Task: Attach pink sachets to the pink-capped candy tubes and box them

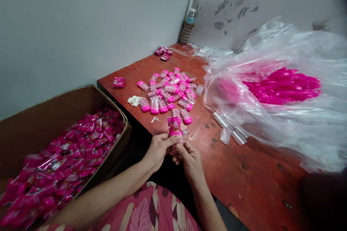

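Observation:
My left hand (157,150) and my right hand (189,159) meet over the near edge of a red-brown table (244,173). Together they pinch one small pink candy bottle with a printed label (174,127), held upright by its lower end. Both hands have their fingers closed on it. Just beyond it a pile of several similar pink-capped bottles (169,92) lies on the table.
A cardboard box (40,119) on my left is full of pink wrapped packs (62,166). A large clear plastic bag (284,90) with pink pieces covers the right side of the table. Small clear sleeves (230,131) lie beside it. A bottle (188,27) stands in the far corner.

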{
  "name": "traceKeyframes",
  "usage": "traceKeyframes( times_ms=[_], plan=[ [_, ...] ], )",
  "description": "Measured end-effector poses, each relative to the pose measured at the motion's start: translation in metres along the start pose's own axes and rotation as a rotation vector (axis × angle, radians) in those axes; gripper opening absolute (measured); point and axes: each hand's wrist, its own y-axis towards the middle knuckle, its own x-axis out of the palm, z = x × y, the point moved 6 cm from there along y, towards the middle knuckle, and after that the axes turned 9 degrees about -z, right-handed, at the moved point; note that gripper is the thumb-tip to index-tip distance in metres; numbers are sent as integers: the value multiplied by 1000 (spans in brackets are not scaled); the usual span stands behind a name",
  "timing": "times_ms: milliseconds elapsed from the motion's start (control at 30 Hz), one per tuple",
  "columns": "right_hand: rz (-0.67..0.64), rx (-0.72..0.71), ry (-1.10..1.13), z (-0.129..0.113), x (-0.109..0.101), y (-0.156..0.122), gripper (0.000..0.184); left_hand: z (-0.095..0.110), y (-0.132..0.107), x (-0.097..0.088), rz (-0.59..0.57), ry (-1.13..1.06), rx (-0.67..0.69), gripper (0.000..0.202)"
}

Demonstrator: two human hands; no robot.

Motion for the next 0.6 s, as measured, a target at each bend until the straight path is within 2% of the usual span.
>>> traceKeyframes(
  times_ms=[133, 333, 433, 533, 600],
  plan=[
    [14, -9, 132, 6, 0, -7, 27, 4, -2, -8, 104, -69, 34, 25],
    [64, -51, 205, 6, 1, -12, 19, 5, -4, -9, 76, -72, -35, 24],
    [132, -58, 113, 3, 0, -15, 16, 7, -6, -9, 62, -94, -11, 23],
    [194, -61, -28, -3, 0, -17, 17, 9, -7, -11, 98, -140, 25, 22],
    [183, -55, 20, -2, 2, -17, 16, 8, -8, -9, 72, -135, 25, 23]
  ],
)
